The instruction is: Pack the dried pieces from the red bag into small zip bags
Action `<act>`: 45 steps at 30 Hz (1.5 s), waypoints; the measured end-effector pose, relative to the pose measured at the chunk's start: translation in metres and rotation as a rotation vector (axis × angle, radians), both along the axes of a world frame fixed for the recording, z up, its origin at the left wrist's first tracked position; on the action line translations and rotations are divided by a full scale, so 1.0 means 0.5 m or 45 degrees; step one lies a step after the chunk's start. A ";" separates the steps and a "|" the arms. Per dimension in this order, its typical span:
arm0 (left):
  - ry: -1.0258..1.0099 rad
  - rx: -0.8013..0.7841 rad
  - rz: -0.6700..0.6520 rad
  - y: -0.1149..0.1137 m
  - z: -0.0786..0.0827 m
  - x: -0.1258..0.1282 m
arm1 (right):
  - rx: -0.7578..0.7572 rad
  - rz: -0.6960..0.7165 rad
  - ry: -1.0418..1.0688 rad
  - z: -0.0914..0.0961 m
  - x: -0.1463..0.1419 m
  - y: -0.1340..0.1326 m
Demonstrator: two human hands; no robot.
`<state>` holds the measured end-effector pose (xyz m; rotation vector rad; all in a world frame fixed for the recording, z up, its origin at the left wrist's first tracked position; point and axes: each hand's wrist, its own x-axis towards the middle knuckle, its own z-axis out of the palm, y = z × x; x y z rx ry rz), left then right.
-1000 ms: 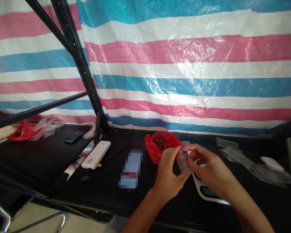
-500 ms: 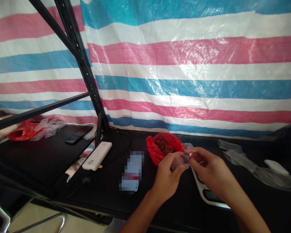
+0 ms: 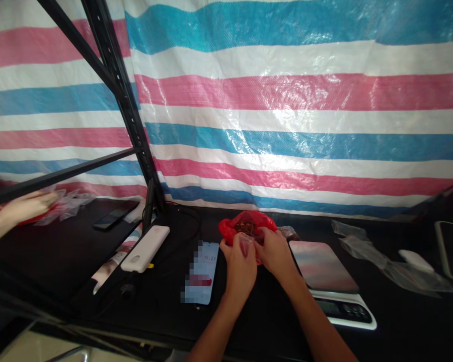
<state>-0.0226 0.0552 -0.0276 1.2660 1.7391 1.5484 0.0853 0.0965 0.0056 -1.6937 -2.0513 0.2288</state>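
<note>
A red plastic bag (image 3: 266,219) stands open on the black table, holding small brown dried pieces (image 3: 246,228). At its near edge my left hand (image 3: 240,264) is closed on a small clear plastic bag (image 3: 245,242). My right hand (image 3: 274,249) is at the red bag's right side, its fingers bent inward close to the left hand. Its fingertips are partly hidden, so what they pinch cannot be made out. Right of my hands lies a kitchen scale (image 3: 324,266) with nothing on its plate. A filled clear bag (image 3: 288,233) sits behind the scale.
A lit phone (image 3: 204,274) and a white power bank (image 3: 146,249) lie to the left. Clear bags (image 3: 385,261) and a white object (image 3: 416,260) are at the right. Beyond the black metal post (image 3: 130,120), another person's hand (image 3: 26,207) is near a red bag.
Both my hands have moved left from over the scale to the red bag, bringing the small clear bag along. The scale is now uncovered. The other person's hand has moved right.
</note>
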 end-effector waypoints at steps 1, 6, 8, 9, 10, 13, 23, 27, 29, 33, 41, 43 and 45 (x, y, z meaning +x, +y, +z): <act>-0.016 -0.019 -0.010 0.006 -0.006 0.004 | -0.003 0.000 -0.020 0.002 0.000 -0.005; -0.057 0.039 -0.023 0.023 -0.004 0.012 | -0.056 0.030 -0.097 0.008 0.015 -0.031; -0.076 0.103 -0.053 0.023 0.009 0.011 | -0.086 0.046 -0.109 0.007 0.021 -0.039; -0.095 0.140 -0.067 0.021 0.017 0.010 | -0.100 0.059 -0.111 0.007 0.023 -0.043; -0.123 0.183 -0.075 0.019 0.024 0.009 | -0.112 0.073 -0.110 0.007 0.026 -0.047; -0.200 0.333 -0.065 0.009 0.041 0.007 | -0.131 0.075 -0.079 0.015 0.032 -0.058; -0.128 0.412 -0.053 0.012 0.025 -0.005 | -0.050 -0.080 -0.357 0.070 0.038 0.004; -0.067 0.373 0.058 0.003 0.025 -0.002 | -0.058 0.042 -0.410 0.067 0.036 0.026; 0.025 0.306 0.179 -0.008 0.026 0.001 | -0.069 0.081 -0.411 0.061 0.036 0.026; 0.126 0.113 0.167 -0.026 0.014 0.005 | -0.077 0.136 -0.376 0.053 0.043 0.023; -0.127 0.117 -0.056 -0.025 0.010 0.007 | -0.069 0.355 -0.209 0.024 0.035 0.033; -0.196 0.152 -0.061 -0.023 0.018 0.007 | -0.060 0.411 -0.138 0.015 0.031 0.035; -0.265 0.184 -0.084 -0.022 0.023 0.006 | -0.057 0.450 -0.058 0.006 0.031 0.037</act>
